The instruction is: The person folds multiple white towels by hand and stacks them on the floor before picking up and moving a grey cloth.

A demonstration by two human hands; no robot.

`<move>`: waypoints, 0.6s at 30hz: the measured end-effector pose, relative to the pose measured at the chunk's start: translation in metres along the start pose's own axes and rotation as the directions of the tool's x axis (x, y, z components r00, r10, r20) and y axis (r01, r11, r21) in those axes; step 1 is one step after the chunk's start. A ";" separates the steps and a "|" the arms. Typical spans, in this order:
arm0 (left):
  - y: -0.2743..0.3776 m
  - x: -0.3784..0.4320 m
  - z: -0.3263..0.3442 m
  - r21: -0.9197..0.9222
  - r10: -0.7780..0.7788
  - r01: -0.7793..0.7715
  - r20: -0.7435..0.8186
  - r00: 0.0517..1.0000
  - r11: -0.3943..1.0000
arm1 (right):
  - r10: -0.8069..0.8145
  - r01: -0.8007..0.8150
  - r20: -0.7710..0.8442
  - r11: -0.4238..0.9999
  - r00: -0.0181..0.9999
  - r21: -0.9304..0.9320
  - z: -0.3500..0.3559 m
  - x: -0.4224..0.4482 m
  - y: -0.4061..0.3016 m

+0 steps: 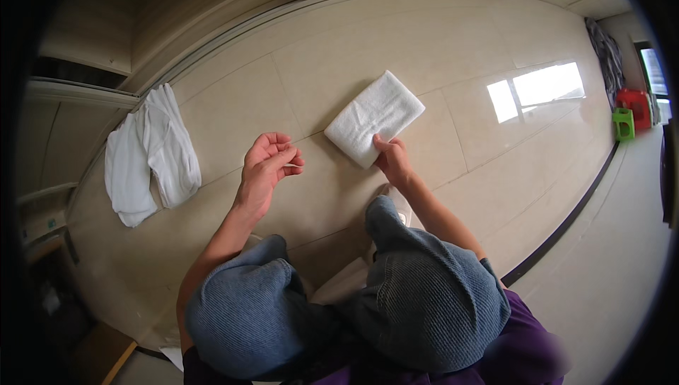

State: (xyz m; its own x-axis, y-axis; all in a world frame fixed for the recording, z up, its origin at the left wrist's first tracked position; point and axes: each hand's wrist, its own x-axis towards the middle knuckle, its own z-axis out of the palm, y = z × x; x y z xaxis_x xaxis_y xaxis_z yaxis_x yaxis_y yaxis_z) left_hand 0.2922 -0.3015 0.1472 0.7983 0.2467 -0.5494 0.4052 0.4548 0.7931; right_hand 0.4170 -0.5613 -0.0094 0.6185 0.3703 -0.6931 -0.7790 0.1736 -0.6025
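Observation:
A folded white towel (374, 117) is in my right hand (393, 159), which grips its near edge with the thumb on top. Whether the towel touches the floor or is held just above it, I cannot tell. My left hand (270, 164) is off to the left of the towel, apart from it, with the fingers curled and the thumb close against them. A thin pale sliver shows between those fingers, too small to identify. Two white cloth pieces (172, 157) lie side by side on the floor farther left, by the cabinet.
Beige floor tiles (254, 103) extend around my bent knees in blue denim (249, 316). Along the far side runs a sliding-door track (223, 32) below wooden cabinets. At the right are a green plastic stool (623, 124), a red plastic stool (634, 106) and dark hanging fabric (606, 56).

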 end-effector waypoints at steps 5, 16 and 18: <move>-0.057 0.015 -0.034 0.223 -0.003 0.024 -0.092 0.996 0.975 | 0.033 0.124 0.227 0.757 0.973 -0.642 -0.004 -0.005 0.002; -0.130 0.027 -0.030 0.872 0.316 -0.454 0.489 0.813 -0.183 | -0.245 0.574 0.705 -0.435 0.666 -0.694 0.045 -0.068 0.031; -0.131 0.031 -0.032 0.874 0.321 -0.426 0.483 0.815 -0.234 | -0.209 0.582 0.710 -0.444 0.672 -0.681 0.041 -0.060 0.039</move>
State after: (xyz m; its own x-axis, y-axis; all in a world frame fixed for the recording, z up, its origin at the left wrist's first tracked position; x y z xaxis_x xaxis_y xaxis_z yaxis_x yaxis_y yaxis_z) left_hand 0.2500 -0.3262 0.0181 0.9956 -0.0665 -0.0661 -0.0456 -0.9593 0.2786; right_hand 0.3456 -0.5390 0.0248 0.5055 0.8608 -0.0586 0.7759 -0.4833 -0.4055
